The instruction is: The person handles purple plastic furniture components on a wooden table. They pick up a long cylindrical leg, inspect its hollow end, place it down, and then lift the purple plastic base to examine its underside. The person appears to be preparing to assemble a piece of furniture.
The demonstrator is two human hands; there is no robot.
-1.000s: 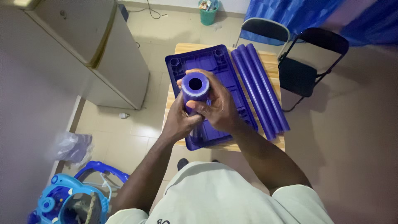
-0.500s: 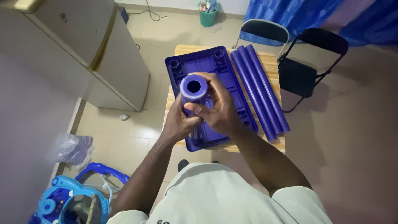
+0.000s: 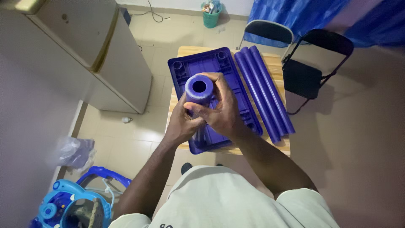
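Pale floor tiles run under a small wooden table [image 3: 276, 63], and on it lies a purple plastic panel [image 3: 211, 63], ribbed underside up, with corner sockets showing. I take that panel as my landmark.

Compared with a second ago, the purple tube [image 3: 198, 89] sits a touch lower and more to the left over the panel, and my left hand [image 3: 182, 122] has slid up nearer its lower part. The open mouth faces the camera a bit more squarely. I read that as the tube being turned and re-seated in the grip rather than set down; it is no closer to any socket that I can see.

My right hand [image 3: 222, 107] wraps the tube from the right, fingers curled closed around its side. My left hand cups it from below, thumb pressed on the wall. Both hold it above the middle of the panel, not touching it as far as I can tell.

Its long axis runs nearly along my line of sight, hollow end up toward me, the far end hidden behind my hands.

Right of the panel, three more purple tubes [image 3: 263, 90] lie side by side, touching. Beyond the panel's right edge stand two folding chairs [image 3: 303, 78].
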